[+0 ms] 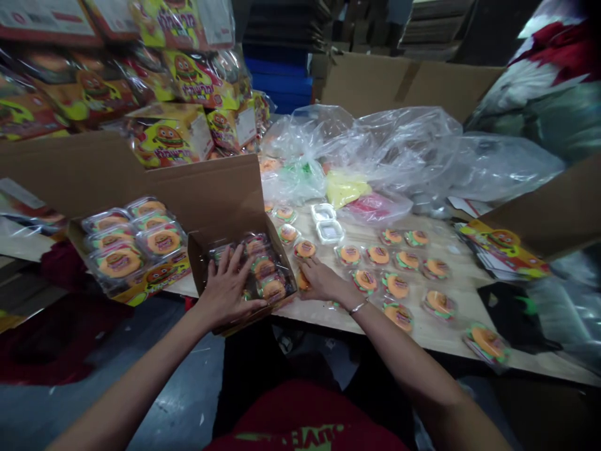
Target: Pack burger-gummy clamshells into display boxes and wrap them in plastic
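Note:
My left hand [228, 285] lies with fingers spread over clear-packed toy burgers [263, 268] inside an open cardboard box [220, 216], whose lid stands up at the back. Just right of that box, my right hand [322, 280] curls its fingers over a packed toy burger [303, 282] on the table, mostly covered by the hand. Another packed burger [305, 248] sits just beyond those fingertips. To the left stands a second open box [164, 275], filled with stacked burger packs [119, 260].
More burger packs [365, 280] are scattered over the wooden table [345, 313]. Two clear empty trays [329, 232] and plastic bags [413, 144] lie behind. Printed burger boxes [169, 134] are stacked at the back left. Printed cards [504, 244] and a black item [511, 313] lie right.

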### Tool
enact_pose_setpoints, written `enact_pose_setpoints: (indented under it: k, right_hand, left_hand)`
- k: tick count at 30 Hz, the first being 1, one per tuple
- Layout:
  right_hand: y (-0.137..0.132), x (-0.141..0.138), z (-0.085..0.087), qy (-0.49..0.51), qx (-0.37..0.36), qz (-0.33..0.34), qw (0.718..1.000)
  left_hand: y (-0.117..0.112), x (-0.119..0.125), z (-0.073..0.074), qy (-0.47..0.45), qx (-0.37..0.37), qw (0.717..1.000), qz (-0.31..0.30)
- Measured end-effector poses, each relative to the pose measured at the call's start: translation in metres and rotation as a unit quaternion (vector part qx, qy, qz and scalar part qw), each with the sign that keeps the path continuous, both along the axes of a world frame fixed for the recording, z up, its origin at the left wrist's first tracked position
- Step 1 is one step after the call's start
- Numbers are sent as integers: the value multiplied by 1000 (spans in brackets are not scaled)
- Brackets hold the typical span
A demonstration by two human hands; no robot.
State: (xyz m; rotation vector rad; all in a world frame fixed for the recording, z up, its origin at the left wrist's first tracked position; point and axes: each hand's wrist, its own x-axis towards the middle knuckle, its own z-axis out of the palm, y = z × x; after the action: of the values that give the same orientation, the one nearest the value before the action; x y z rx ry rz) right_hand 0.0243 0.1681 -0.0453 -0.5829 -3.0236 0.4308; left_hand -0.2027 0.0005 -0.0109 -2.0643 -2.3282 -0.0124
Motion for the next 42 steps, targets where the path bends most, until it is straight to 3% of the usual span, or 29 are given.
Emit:
enact_pose_setpoints:
  k: [6, 9, 13, 15, 18, 22, 25, 30, 33, 38, 42]
  right_hand:
    - [9, -3, -5, 5, -6, 20, 1000]
    - [17, 7, 2, 15, -22, 20, 999]
    - [30, 16, 32, 104, -61, -104, 987]
    - [32, 0, 50, 183, -116, -164, 962]
    - [23, -56, 70, 273, -179, -191, 926]
    - [3, -140, 75, 291, -62, -194, 935]
    - [-5, -168, 67, 205, -10, -198, 958]
    - [-10, -164, 55, 190, 43, -187, 963]
    - [-8, -156, 59, 189, 58, -167, 966]
    - [-1, -155, 68, 107, 69, -113, 985]
    - [-3, -158, 59, 120, 86, -146, 978]
  left_hand:
    - [1, -1, -1, -20, -45, 999, -1]
    - [2, 1, 1, -17, -52, 998, 6]
    - [2, 0, -1, -17, -38, 999, 4]
    - [2, -1, -2, -19, -30, 999, 0]
    - [0, -2, -4, -21, -25, 999, -2]
    - [-1, -1, -4, -8, -25, 1000, 7]
    - [-1, -1, -4, -9, -33, 999, 10]
    - [0, 1, -2, -7, -43, 999, 11]
    - [0, 1, -1, -15, -51, 998, 15]
    - [-2, 0, -3, -22, -36, 999, -5]
    - [-1, 2, 0, -30, -49, 998, 4]
